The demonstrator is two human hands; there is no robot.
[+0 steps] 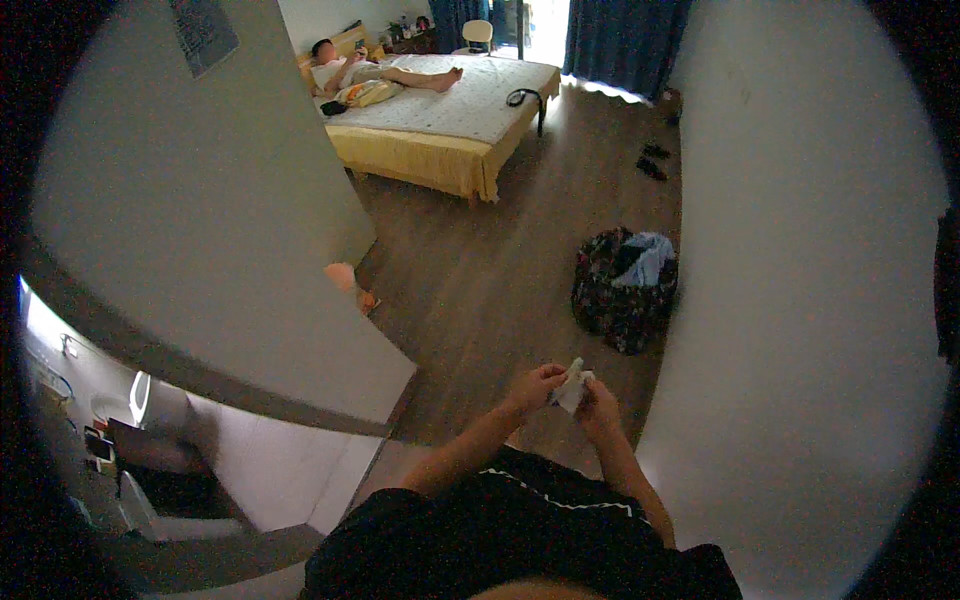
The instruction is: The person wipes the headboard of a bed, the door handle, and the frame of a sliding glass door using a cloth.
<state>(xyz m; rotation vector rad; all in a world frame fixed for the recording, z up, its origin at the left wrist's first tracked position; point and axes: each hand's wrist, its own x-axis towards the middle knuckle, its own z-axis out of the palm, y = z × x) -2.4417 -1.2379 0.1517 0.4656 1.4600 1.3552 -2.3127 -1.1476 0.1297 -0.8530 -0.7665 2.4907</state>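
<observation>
Both of my hands meet in front of my body around a small crumpled piece of white material [571, 391], perhaps tissue or thin cloth. My left hand [534, 390] grips its left side between thumb and fingers. On the opposite side, my right hand [598, 405] pinches its edge. The piece is held above the wooden floor [480, 300]. Beyond my right hand, against the wall, stands a dark patterned bag [619, 311] with light blue cloth [649, 259] at its top.
A person [360, 71] lies on a bed [480, 94] ahead, holding a phone. White walls [795, 262] flank me. Dark shoes [652, 165] lie along the right wall. To the left, a doorway shows a tiled bathroom with a toilet [140, 397]. An orange object [341, 277] is by the wall corner.
</observation>
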